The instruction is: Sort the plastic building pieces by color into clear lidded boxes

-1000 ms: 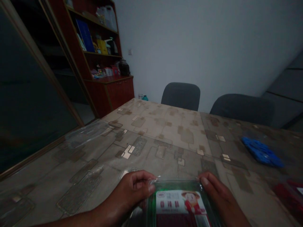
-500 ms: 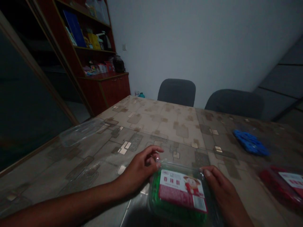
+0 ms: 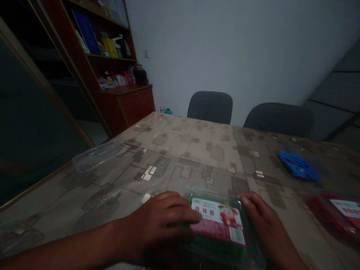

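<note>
A clear plastic box (image 3: 222, 227) with green contents and a red-and-white label lies on the patterned table (image 3: 197, 153) right in front of me. My left hand (image 3: 160, 223) rests flat across the box's left part, fingers stretched over the lid. Along the box's right edge, my right hand (image 3: 266, 225) holds the side with its fingers curled against it.
A second box with red contents (image 3: 336, 215) lies at the right. Blue pieces (image 3: 298, 166) sit further back on the right. A clear plastic lid (image 3: 97, 154) lies at the table's left edge. Two grey chairs (image 3: 210, 107) stand behind the table, a wooden shelf unit (image 3: 112, 67) at the left.
My left hand has moved from the box's back left corner onto its lid. The box has settled flatter on the table. My right hand stays at the right edge.
</note>
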### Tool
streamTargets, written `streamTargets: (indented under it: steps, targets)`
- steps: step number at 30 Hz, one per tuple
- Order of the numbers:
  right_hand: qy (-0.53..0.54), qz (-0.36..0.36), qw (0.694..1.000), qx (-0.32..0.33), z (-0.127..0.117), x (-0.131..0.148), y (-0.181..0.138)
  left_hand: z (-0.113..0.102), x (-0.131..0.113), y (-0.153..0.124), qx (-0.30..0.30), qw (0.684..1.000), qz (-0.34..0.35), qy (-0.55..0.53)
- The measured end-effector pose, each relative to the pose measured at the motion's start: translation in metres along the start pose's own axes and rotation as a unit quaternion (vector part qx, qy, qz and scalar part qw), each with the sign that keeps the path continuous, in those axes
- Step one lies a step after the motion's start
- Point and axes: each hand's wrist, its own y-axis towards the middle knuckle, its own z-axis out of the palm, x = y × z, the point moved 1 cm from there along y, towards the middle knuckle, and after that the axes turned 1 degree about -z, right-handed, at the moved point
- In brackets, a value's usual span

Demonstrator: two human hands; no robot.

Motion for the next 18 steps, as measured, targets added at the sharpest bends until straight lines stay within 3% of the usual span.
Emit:
streamTargets:
  steps: [3, 5, 8, 13, 18]
  targets:
    - [0.015, 0.006, 1.0, -0.011, 0.005, 0.006, -0.005, 0.008, 0.003, -0.009, -0.012, 0.996, -0.072, -0.058]
    - [0.02, 0.008, 1.0, -0.023, 0.008, 0.009, -0.009, 0.018, 0.006, -0.016, -0.071, 0.984, -0.126, -0.109]
    - [0.022, -0.004, 0.999, -0.036, 0.011, 0.008, -0.013, 0.034, 0.008, -0.025, -0.157, 0.964, -0.154, -0.147]
    - [-0.014, -0.038, 0.999, 0.029, 0.008, 0.002, -0.011, 0.046, 0.01, -0.036, -0.196, 0.963, -0.149, -0.113]
    - [0.0, -0.05, 0.999, 0.022, 0.008, 0.001, -0.012, 0.04, 0.013, -0.032, -0.165, 0.983, -0.071, -0.046]
